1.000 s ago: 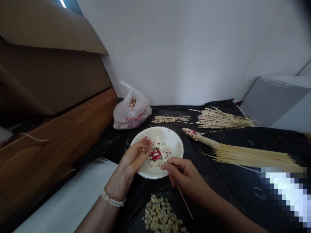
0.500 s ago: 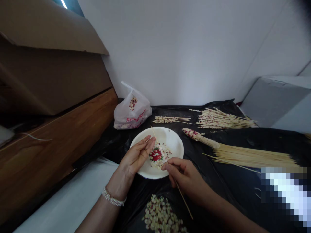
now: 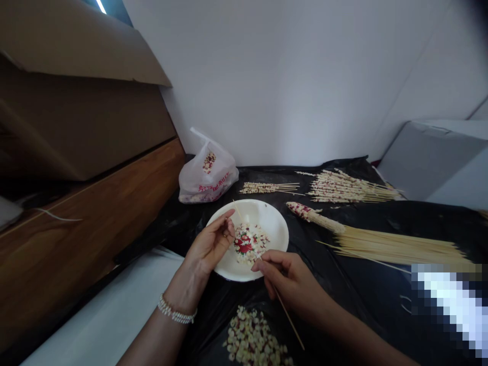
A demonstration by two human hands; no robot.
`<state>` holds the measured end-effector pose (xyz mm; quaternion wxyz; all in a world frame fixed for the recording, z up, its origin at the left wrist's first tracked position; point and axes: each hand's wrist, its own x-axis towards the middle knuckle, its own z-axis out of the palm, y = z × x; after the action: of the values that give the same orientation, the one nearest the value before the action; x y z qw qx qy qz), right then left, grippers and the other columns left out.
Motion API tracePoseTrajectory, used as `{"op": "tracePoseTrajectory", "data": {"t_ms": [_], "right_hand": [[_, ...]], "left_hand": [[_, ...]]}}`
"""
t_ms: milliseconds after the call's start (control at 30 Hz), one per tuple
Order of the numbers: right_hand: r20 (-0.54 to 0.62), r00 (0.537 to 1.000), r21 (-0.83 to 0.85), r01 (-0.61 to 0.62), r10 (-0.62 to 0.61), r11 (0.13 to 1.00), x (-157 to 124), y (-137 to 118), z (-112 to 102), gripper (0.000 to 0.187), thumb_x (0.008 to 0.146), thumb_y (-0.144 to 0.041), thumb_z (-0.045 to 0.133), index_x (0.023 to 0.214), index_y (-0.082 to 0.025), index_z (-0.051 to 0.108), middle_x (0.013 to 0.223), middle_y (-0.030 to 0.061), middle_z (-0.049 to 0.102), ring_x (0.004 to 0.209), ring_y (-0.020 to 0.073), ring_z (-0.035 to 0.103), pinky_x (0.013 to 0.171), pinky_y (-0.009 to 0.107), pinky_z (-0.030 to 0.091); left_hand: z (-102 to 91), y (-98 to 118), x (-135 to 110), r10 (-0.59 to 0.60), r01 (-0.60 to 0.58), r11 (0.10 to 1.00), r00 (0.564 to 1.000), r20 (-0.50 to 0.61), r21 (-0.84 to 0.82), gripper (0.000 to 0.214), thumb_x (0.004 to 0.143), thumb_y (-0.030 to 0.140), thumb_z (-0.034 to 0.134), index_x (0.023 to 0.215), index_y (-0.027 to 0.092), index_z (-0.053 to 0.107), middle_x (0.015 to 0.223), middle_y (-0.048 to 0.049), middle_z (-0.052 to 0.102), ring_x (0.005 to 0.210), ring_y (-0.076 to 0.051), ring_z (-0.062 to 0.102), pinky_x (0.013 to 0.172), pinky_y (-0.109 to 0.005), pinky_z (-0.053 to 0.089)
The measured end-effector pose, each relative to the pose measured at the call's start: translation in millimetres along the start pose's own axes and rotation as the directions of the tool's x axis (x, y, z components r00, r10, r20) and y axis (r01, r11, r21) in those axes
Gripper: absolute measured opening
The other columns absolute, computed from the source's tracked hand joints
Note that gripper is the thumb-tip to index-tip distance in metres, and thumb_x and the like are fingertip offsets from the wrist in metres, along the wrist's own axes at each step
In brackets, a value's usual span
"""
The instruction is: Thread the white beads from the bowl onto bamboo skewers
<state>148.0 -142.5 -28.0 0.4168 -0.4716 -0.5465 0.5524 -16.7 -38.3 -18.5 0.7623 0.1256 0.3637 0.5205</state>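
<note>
A thin wooden skewer (image 3: 288, 316) slants up over a white bowl (image 3: 276, 216), pinched near its middle by my right hand (image 3: 284, 277). Its far tip shows above the bowl, near my left fingertips. My left hand (image 3: 213, 243) is at the bowl's left side, with one upper digit stretched and the other fingers curled in. What those fingers hold, if anything, is hidden. Pale kernels (image 3: 260, 236) with dark red spots lie in the bowl around a red printed pattern. A heap of similar kernels (image 3: 253, 335) sits on black plastic sheeting closest to me.
A white plastic bag (image 3: 209, 178) stands behind the bowl. Kernel-covered skewers (image 3: 335, 188) lie at the back right, beside a smaller bunch (image 3: 259, 188). A corncob (image 3: 314, 216) rests against bare skewers (image 3: 400, 244). Cardboard (image 3: 87, 112) rises at left; a white box (image 3: 438, 157) stands right.
My left hand has drawn back slightly left, and its fingers have curled inward. The skewer's far tip has shifted a little left; my right hand keeps its hold, almost still.
</note>
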Motion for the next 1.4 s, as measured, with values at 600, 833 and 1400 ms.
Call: {"op": "tracePoseTrajectory", "data": {"t_ms": [600, 833, 1400], "right_hand": [[0.298, 0.942, 0.192, -0.218, 0.155, 0.957, -6.6, -0.9, 7.7, 0.027, 0.085, -0.043, 0.058, 0.083, -0.016, 0.06, 0.045, -0.0073, 0.055, 0.027, 0.0038, 0.039, 0.03, 0.015, 0.025], [0.31, 0.936, 0.23, -0.246, 0.169, 0.942, -4.7, 2.6, 7.2, 0.025, 0.084, -0.041, 0.059, 0.083, -0.016, 0.06, 0.045, -0.0073, 0.055, 0.026, 0.0036, 0.038, 0.029, 0.016, 0.024], [0.278, 0.946, 0.25, -0.237, 0.165, 0.939, -2.8, 6.4, 7.8, 0.028, 0.083, -0.044, 0.058, 0.083, -0.016, 0.06, 0.045, -0.0071, 0.056, 0.024, 0.0045, 0.037, 0.028, 0.016, 0.023]], "left_hand": [[10.9, 0.7, -7.4, 0.14, -0.143, 0.988, 0.988, -0.061, -0.05, 0.025, 0.089, -0.002, 0.047, 0.104, 0.009, 0.064, 0.089, -0.0099, 0.072, 0.072, -0.011, 0.071, 0.067, -0.017, 0.059], [7.6, -0.4, -4.6, 0.161, -0.161, 0.986, 0.987, -0.01, -0.038, 0.024, 0.089, -0.003, 0.047, 0.101, 0.009, 0.064, 0.09, -0.0118, 0.073, 0.076, -0.013, 0.072, 0.068, -0.019, 0.059], [6.2, -1.7, -5.7, 0.147, -0.147, 0.989, 0.989, -0.004, -0.028, 0.025, 0.087, -0.005, 0.048, 0.099, 0.009, 0.066, 0.089, -0.0107, 0.072, 0.075, -0.011, 0.07, 0.071, -0.017, 0.058]]}}
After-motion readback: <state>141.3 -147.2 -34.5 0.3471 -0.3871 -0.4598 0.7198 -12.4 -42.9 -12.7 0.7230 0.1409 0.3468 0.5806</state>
